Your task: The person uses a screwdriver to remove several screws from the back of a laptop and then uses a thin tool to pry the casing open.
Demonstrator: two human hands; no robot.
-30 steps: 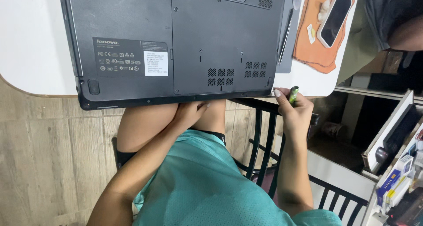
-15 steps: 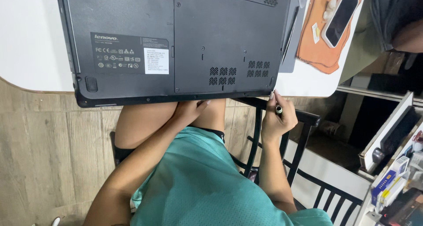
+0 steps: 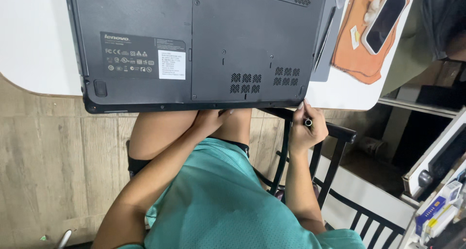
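A black laptop [image 3: 194, 45] lies upside down on the white table [image 3: 34, 45], its front edge hanging over the table's rim. My left hand [image 3: 212, 119] reaches up from my lap to that overhanging edge and grips it from below, fingertips partly hidden. My right hand [image 3: 302, 131] is just under the laptop's right front corner, closed on a small screwdriver [image 3: 307, 122]; only its dark end shows above my fingers.
An orange cloth [image 3: 357, 60] with a phone [image 3: 385, 18] lies at the table's right end. A grey pad [image 3: 330, 50] pokes out beside the laptop. A black chair frame [image 3: 335, 132] stands by my right arm. Boxes [image 3: 437, 212] fill a shelf at right.
My right hand has dropped from the table's edge to below the laptop's corner and turned, hiding the tool's green handle. My left hand stays under the laptop.
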